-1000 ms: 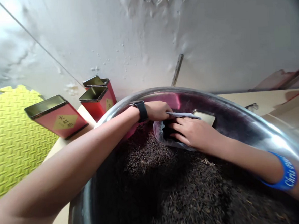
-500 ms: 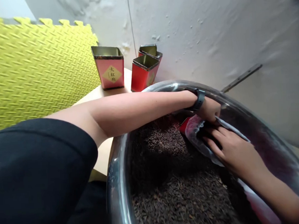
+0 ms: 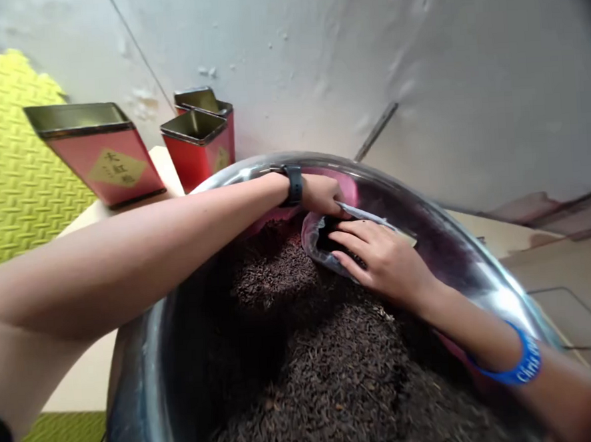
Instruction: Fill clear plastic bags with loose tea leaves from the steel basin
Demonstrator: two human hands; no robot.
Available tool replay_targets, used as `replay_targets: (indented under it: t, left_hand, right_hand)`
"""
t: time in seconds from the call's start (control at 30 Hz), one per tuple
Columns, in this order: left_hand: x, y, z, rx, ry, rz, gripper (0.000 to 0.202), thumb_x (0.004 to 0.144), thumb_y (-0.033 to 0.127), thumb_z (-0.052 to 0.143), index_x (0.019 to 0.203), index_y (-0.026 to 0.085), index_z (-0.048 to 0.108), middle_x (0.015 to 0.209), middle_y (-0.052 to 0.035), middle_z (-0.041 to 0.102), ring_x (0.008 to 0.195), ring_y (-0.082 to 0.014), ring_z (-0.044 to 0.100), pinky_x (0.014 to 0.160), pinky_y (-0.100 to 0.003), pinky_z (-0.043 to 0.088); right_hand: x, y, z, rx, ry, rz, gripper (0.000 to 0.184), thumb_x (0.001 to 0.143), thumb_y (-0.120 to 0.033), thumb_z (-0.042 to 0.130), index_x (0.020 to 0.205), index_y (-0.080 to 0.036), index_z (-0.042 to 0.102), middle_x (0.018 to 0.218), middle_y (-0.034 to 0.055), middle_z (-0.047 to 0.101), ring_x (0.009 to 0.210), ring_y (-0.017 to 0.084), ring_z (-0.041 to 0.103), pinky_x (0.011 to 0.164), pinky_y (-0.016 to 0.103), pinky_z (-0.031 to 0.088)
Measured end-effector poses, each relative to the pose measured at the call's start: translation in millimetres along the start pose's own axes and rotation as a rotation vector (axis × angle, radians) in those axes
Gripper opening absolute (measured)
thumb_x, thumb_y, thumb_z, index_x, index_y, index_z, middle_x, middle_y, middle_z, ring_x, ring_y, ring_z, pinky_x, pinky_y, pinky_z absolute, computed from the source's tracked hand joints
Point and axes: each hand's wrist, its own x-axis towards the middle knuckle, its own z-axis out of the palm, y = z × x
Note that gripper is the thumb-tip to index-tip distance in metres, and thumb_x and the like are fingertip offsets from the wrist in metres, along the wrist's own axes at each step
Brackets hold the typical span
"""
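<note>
My left hand (image 3: pixel 321 194), with a dark watch on its wrist, is closed on the far edge of a translucent plastic bag (image 3: pixel 310 233). The bag's mouth gapes toward the near left, over the loose dark tea leaves (image 3: pixel 345 371) in a large metal basin (image 3: pixel 155 389). Stretched across that mouth is my right hand (image 3: pixel 382 256), its fingers apart and the tips reaching inside; dark leaves show under them. A blue wristband circles the right wrist. Whatever surrounds the bag's lower part is hidden by my hands.
A pink-red tea tin (image 3: pixel 106 162) with a yellow diamond label stands open at left. Beside it are a red open tin (image 3: pixel 194 150) and another behind. They stand on a pale tabletop (image 3: pixel 83 227) by a yellow foam mat (image 3: pixel 6 165) and a peeling wall (image 3: pixel 286 68).
The view has swung right, so the tins and basin sit further left. Both hands stay at the bag; the red tin surface seen beside its mouth earlier no longer shows.
</note>
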Motion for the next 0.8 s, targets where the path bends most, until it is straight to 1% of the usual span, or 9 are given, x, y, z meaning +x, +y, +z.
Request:
replay_targets:
  t: [0.1, 0.13, 0.2, 0.27, 0.37, 0.47, 0.53, 0.6, 0.8]
  left_hand:
    - [1, -2, 0.4, 0.008, 0.004, -0.024, 0.030, 0.079, 0.040, 0.051, 0.083, 0.015, 0.067, 0.065, -0.0009, 0.058, 0.058, -0.0104, 0.043, 0.057, -0.024, 0.028]
    - [2, -2, 0.5, 0.005, 0.002, -0.033, 0.030, 0.078, 0.040, 0.052, 0.085, 0.016, 0.068, 0.067, -0.0010, 0.059, 0.059, -0.0107, 0.044, 0.058, -0.024, 0.029]
    - [2, -2, 0.4, -0.001, -0.009, -0.053, 0.030, 0.077, 0.041, 0.053, 0.090, 0.018, 0.068, 0.072, -0.0011, 0.061, 0.061, -0.0111, 0.045, 0.059, -0.024, 0.029]
    - [2, -1, -0.1, 0.006, -0.026, -0.070, 0.031, 0.078, 0.041, 0.052, 0.093, 0.019, 0.067, 0.075, -0.0013, 0.062, 0.063, -0.0115, 0.046, 0.059, -0.023, 0.029]
    - [3, 0, -1.0, 0.034, -0.046, -0.073, 0.032, 0.081, 0.041, 0.047, 0.091, 0.017, 0.066, 0.072, -0.0018, 0.061, 0.062, -0.0114, 0.046, 0.059, -0.023, 0.029]
    - [2, 0, -0.9, 0.050, -0.045, -0.049, 0.035, 0.083, 0.041, 0.044, 0.088, 0.013, 0.065, 0.071, -0.0021, 0.060, 0.062, -0.0106, 0.045, 0.059, -0.022, 0.029]
    - [2, 0, -0.6, 0.044, -0.046, -0.043, 0.037, 0.084, 0.042, 0.044, 0.091, 0.013, 0.065, 0.074, -0.0023, 0.060, 0.063, -0.0104, 0.046, 0.059, -0.022, 0.029]
    - [2, -1, -0.6, 0.033, -0.052, -0.046, 0.037, 0.084, 0.043, 0.045, 0.094, 0.014, 0.065, 0.077, -0.0028, 0.061, 0.064, -0.0104, 0.046, 0.059, -0.022, 0.030]
    - [1, 1, -1.4, 0.012, -0.061, -0.047, 0.043, 0.086, 0.047, 0.041, 0.092, 0.011, 0.063, 0.073, -0.0028, 0.060, 0.061, -0.0094, 0.043, 0.059, -0.022, 0.030]
  right_hand:
    - [-3, -13, -5, 0.114, 0.066, -0.150, 0.025, 0.088, -0.022, 0.044, 0.106, -0.014, 0.058, 0.106, 0.0111, 0.061, 0.098, 0.020, 0.054, 0.084, 0.035, 0.043]
    - [-3, -19, -5, 0.150, 0.023, -0.207, 0.023, 0.089, -0.022, 0.043, 0.104, -0.014, 0.059, 0.102, 0.0101, 0.063, 0.093, 0.019, 0.056, 0.080, 0.033, 0.044]
    - [-4, -27, -1, 0.199, -0.158, -0.307, 0.024, 0.091, -0.025, 0.039, 0.100, -0.016, 0.060, 0.093, 0.0078, 0.064, 0.082, 0.016, 0.059, 0.072, 0.030, 0.047]
    - [-7, -31, 10, 0.207, -0.341, -0.339, 0.027, 0.090, -0.031, 0.041, 0.102, -0.016, 0.059, 0.096, 0.0083, 0.064, 0.083, 0.017, 0.060, 0.072, 0.031, 0.048]
    - [-13, -31, 33, 0.206, -0.428, -0.202, 0.048, 0.085, -0.042, 0.049, 0.122, -0.013, 0.050, 0.125, 0.0160, 0.051, 0.109, 0.026, 0.052, 0.087, 0.038, 0.044]
    - [-18, -30, 46, 0.293, -0.480, -0.027, 0.069, 0.083, -0.057, 0.043, 0.132, -0.009, 0.040, 0.138, 0.0217, 0.036, 0.124, 0.032, 0.038, 0.097, 0.044, 0.036]
    - [-17, -31, 44, 0.382, -0.531, 0.026, 0.074, 0.082, -0.063, 0.037, 0.131, -0.009, 0.042, 0.135, 0.0216, 0.039, 0.122, 0.033, 0.039, 0.096, 0.045, 0.036]
    - [-14, -34, 37, 0.465, -0.563, 0.035, 0.073, 0.079, -0.066, 0.038, 0.127, -0.012, 0.047, 0.129, 0.0190, 0.047, 0.115, 0.031, 0.047, 0.092, 0.043, 0.040]
    - [-7, -40, 9, 0.504, -0.689, -0.078, 0.073, 0.068, -0.072, 0.048, 0.109, -0.012, 0.059, 0.102, 0.0145, 0.061, 0.092, 0.027, 0.058, 0.077, 0.037, 0.046]
